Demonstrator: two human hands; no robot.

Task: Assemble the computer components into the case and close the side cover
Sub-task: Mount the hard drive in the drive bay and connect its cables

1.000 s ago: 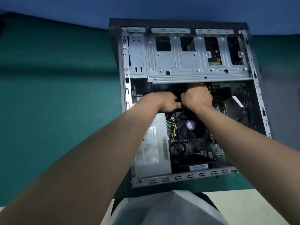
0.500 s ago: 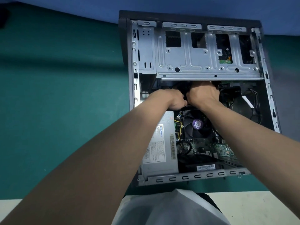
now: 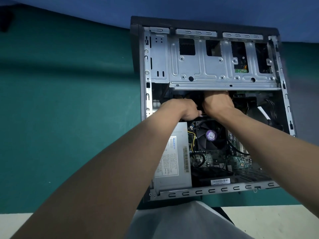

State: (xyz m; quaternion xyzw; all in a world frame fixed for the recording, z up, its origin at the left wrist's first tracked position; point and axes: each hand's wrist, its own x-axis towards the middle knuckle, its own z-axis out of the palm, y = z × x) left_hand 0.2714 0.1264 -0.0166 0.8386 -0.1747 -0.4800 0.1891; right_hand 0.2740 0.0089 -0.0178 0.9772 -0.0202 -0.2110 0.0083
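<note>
An open computer case (image 3: 146,69) lies on its side on a green table. A silver drive cage (image 3: 222,66) spans its far half. Nearer me sit a grey power supply (image 3: 172,163), a black CPU fan (image 3: 209,135) and the green motherboard (image 3: 240,161). My left hand (image 3: 183,108) and my right hand (image 3: 216,102) are pressed together in the dark gap just under the drive cage, above the fan. Both are curled around a bundle of dark cables (image 3: 201,110); the fingertips are hidden under the cage.
The green table surface (image 3: 69,118) stretches to the left of the case. A blue wall (image 3: 172,9) stands behind it. A white cable (image 3: 263,112) lies in the right part of the case. A pale floor and my grey clothing show at the bottom.
The view has shifted, so the case sits further right and lower in frame. My hands stay together in the same gap under the drive cage, right hand pushed slightly deeper.
</note>
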